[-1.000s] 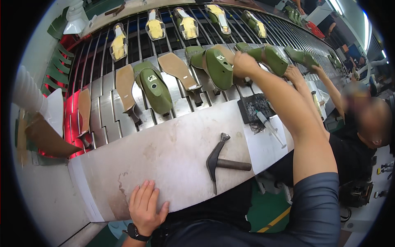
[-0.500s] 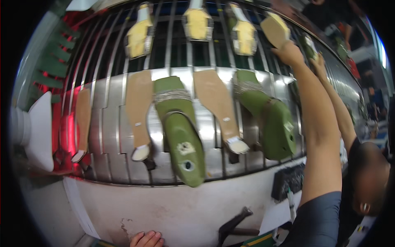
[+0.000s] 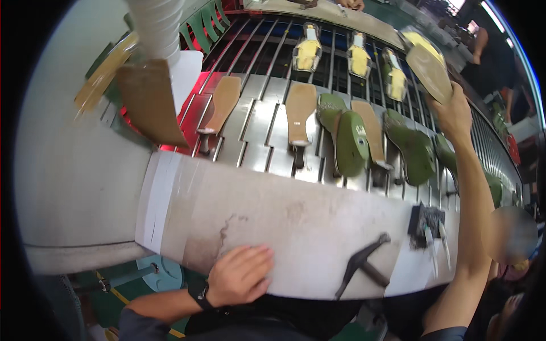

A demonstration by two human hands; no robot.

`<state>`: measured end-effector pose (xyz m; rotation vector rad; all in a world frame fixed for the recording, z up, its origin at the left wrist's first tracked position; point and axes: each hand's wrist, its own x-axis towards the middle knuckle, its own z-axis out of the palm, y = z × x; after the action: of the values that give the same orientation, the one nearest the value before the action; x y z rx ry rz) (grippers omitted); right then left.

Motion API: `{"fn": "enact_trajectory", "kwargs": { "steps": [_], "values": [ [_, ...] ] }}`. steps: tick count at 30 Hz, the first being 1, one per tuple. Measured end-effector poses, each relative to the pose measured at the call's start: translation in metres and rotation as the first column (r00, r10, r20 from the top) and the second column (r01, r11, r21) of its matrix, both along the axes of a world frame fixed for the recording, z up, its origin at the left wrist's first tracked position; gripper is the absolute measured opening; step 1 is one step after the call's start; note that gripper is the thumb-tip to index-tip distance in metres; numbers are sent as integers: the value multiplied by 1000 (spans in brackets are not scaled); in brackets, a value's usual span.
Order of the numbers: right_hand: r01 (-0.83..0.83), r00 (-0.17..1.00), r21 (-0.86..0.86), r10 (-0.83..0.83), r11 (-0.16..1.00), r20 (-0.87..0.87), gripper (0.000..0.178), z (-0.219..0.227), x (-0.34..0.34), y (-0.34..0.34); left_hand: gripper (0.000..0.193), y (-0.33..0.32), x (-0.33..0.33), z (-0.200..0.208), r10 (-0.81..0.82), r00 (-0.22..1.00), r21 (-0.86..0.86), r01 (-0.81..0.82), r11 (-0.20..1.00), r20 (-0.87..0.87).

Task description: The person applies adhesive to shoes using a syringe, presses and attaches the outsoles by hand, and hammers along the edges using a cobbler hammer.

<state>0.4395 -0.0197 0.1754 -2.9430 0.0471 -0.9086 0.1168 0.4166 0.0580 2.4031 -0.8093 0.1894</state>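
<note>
My right hand [image 3: 453, 113] reaches far out over the slatted metal conveyor [image 3: 259, 128] and is shut on a tan shoe sole [image 3: 430, 72], held up beside the back row of yellow-padded shoes [image 3: 358, 59]. Below my arm, green shoe lasts [image 3: 350, 142] and tan heeled soles [image 3: 300, 108] lie on the slats. My left hand [image 3: 242, 274], with a dark watch on its wrist, rests palm down on the worn white bench top [image 3: 284, 221] at its near edge and holds nothing.
A hammer [image 3: 364, 264] lies on the bench to the right, near a black pad with syringes [image 3: 426, 223]. A white ribbed duct [image 3: 153, 23] and a brown flap [image 3: 149, 102] hang at the upper left. Another person [image 3: 512, 238] stands at my right.
My right hand took the tan sole from beside the green lasts and raised it over the far row, where it stays lifted. My left hand stayed on the bench edge. The view swung.
</note>
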Motion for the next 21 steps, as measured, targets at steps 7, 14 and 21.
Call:
{"fn": "enact_trajectory", "kwargs": {
  "steps": [7,14,21],
  "values": [
    [-466,833,500,552,730,-30,65,27,-261,200,72,-3,21,12,-130,966,-854,-129,503,-222],
    [-32,745,988,663,153,-78,41,-69,-304,247,48,37,8,-3,-106,903,-854,-350,384,-417],
    [-166,981,403,192,900,-24,58,-122,-269,192,49,49,3,-11,-147,930,-911,-283,301,-338]
  ]
}}
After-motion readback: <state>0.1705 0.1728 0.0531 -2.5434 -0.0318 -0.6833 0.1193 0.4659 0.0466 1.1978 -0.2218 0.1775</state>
